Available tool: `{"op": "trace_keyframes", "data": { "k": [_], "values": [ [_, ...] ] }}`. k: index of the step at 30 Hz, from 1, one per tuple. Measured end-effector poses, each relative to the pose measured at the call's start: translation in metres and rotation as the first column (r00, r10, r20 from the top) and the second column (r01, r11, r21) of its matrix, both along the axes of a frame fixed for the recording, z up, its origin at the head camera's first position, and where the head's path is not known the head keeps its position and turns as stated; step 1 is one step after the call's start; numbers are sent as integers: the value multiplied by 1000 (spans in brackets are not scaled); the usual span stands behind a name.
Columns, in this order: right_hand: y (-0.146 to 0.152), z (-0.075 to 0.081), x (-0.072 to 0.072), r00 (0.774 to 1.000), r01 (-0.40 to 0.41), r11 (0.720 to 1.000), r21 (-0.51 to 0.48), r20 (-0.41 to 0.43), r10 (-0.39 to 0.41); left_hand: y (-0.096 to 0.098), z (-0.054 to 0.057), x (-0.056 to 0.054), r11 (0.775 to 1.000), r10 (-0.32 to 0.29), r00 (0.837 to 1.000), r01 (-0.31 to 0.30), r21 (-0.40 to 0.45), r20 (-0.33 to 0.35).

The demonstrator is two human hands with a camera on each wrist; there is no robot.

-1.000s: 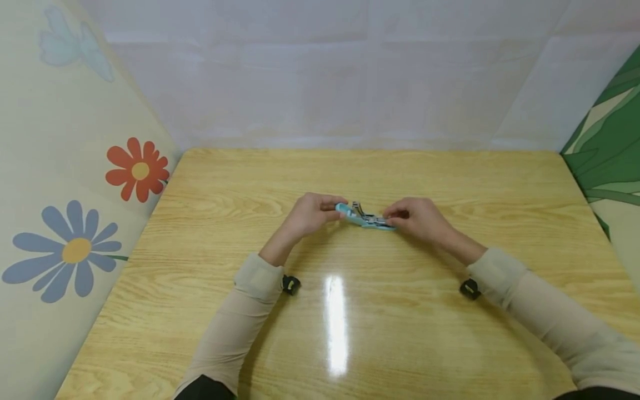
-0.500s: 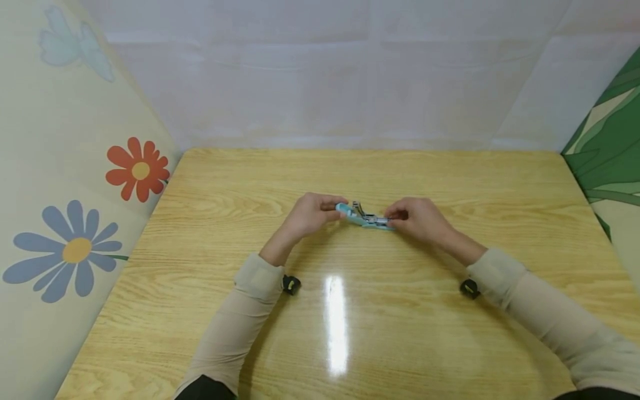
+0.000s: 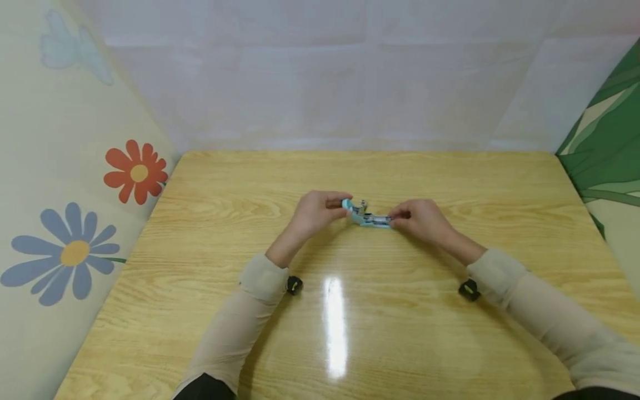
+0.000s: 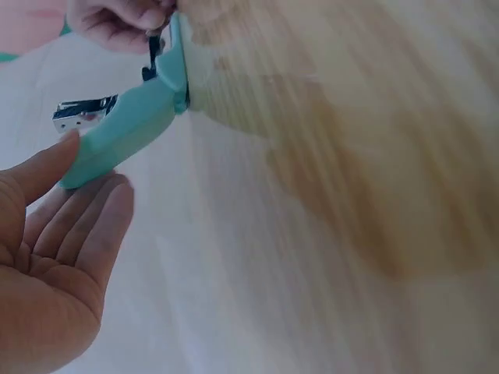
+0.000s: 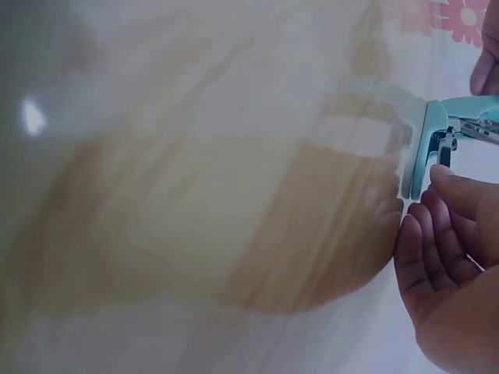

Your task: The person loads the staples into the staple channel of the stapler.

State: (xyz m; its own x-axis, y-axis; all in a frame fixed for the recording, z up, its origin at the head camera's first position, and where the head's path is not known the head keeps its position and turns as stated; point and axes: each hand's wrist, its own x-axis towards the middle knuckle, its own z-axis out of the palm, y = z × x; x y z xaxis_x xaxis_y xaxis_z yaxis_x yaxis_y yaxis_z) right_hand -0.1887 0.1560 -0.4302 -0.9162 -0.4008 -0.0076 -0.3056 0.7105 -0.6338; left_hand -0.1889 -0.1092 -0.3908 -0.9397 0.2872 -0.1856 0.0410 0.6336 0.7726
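A mint-green stapler (image 3: 357, 219) is spread open over the middle of the table, its cover tilted up to the left. My left hand (image 3: 314, 213) holds the cover's end between thumb and fingers; the left wrist view shows the thumb against the green cover (image 4: 129, 125). A metal part (image 4: 82, 113) sticks out beside that cover. At the other end, my right hand (image 3: 422, 221) pinches the stapler, its thumb on the metal piece (image 5: 445, 152) beside the green base (image 5: 419, 156). A pale strip (image 3: 381, 220) shows along the metal channel; whether it is staples I cannot tell.
The wood-grain table (image 3: 250, 178) is glossy and carries a bright light reflection. A white sheet (image 3: 300, 94) hangs behind it. A flower-painted panel (image 3: 60, 166) stands at the left, and a panel with green leaves (image 3: 610, 128) at the right.
My left hand has moved slightly right, and the stapler's cover end now stands a little steeper. The pale strip in the channel shows more than a second ago. My right hand stays almost in place.
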Motion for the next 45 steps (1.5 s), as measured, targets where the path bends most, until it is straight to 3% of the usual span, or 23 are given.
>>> {"op": "trace_keyframes", "data": {
  "k": [4,8,12,17,25,27,33,35,37,39,42,45],
  "values": [
    [0,-2,-3,1000,15,1000,-14,-12,-15,24,1,-2,989,-108,984,91,-117,-139],
    [0,-5,-4,1000,16,1000,-20,-4,-16,45,-1,-3,940,-240,944,168,-296,-228],
    [-1,-6,-3,1000,11,999,-30,-1,-11,57,0,-4,877,-297,927,170,-449,-229],
    [-2,-6,-1,1000,15,999,-37,-21,-16,68,2,-5,818,-357,912,201,-539,-202],
    [-4,-3,-1,999,29,999,-33,-42,-30,76,6,-8,753,-402,898,215,-622,-177],
    [-3,-3,-1,999,33,999,-34,-31,-34,75,4,-9,766,-398,901,223,-603,-173],
    [1,-4,2,998,58,998,-23,19,-58,62,-6,-5,856,-330,923,204,-475,-199],
    [4,-2,3,999,40,999,1,18,-40,55,-4,0,866,-308,927,182,-466,-211],
    [9,4,6,1000,13,998,56,-18,-12,43,1,7,858,-289,926,139,-495,-242],
    [16,12,11,997,3,990,142,-73,7,28,7,14,833,-258,928,72,-549,-269],
    [26,24,20,991,60,965,255,-130,-27,6,14,23,764,-215,930,-30,-645,-298],
    [35,30,24,986,131,944,302,-134,-94,-13,15,29,702,-186,943,-70,-709,-277]
  ]
}}
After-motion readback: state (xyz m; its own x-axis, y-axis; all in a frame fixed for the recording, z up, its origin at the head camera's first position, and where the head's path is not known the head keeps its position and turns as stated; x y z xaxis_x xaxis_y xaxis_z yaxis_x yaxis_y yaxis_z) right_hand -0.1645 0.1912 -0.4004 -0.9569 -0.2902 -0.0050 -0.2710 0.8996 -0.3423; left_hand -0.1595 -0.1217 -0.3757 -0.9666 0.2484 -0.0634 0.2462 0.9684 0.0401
